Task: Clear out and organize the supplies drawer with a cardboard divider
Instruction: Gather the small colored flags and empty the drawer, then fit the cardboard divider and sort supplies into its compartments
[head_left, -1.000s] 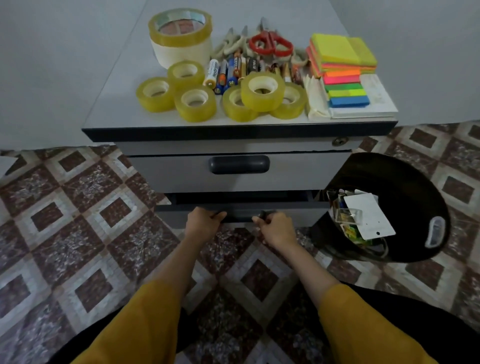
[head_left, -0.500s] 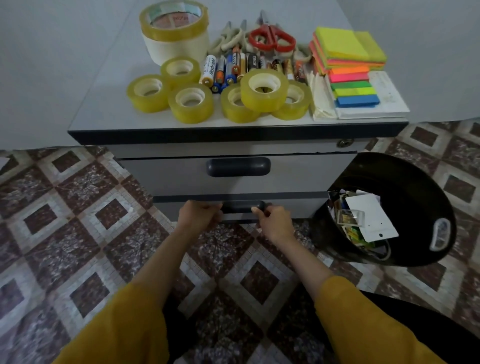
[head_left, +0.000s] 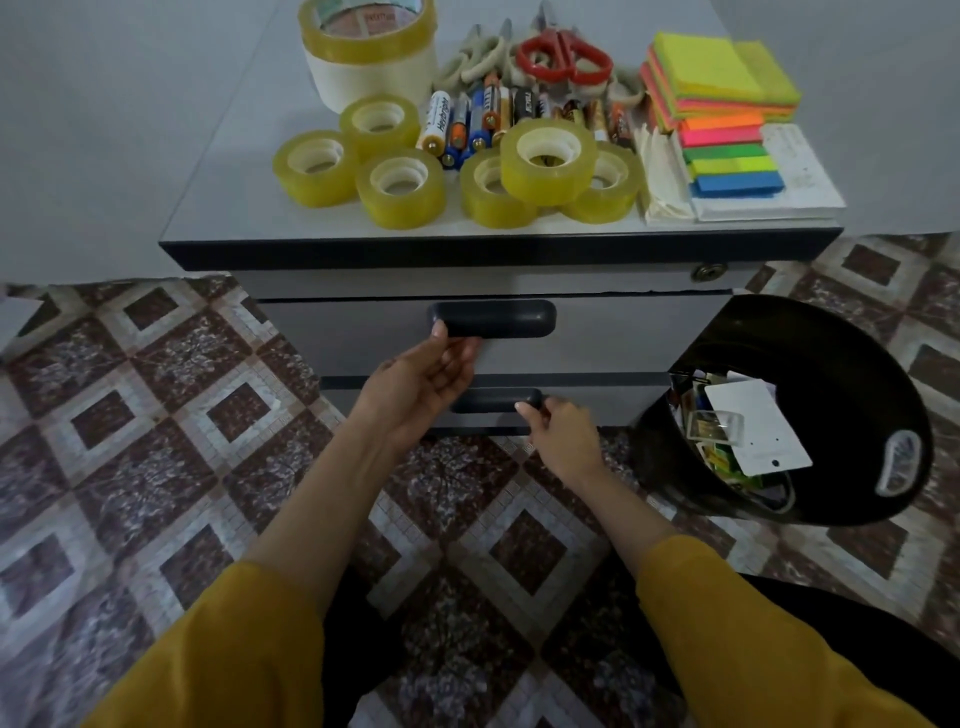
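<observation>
Left hand (head_left: 418, 387) gripping upper handle (head_left: 498, 318), right hand (head_left: 563, 434) pinching lower handle (head_left: 491, 400), white battery (head_left: 435, 120) and big tape roll (head_left: 366, 31) on counter (head_left: 234, 208), print too blurred to read

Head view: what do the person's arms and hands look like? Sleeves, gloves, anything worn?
The left hand and right hand are bare: no gloves, and no rings, watch or bracelets show. The left sleeve and right sleeve are plain mustard-yellow fabric that ends partway up the arms, leaving the forearms uncovered. No markings or logos are visible.
</observation>
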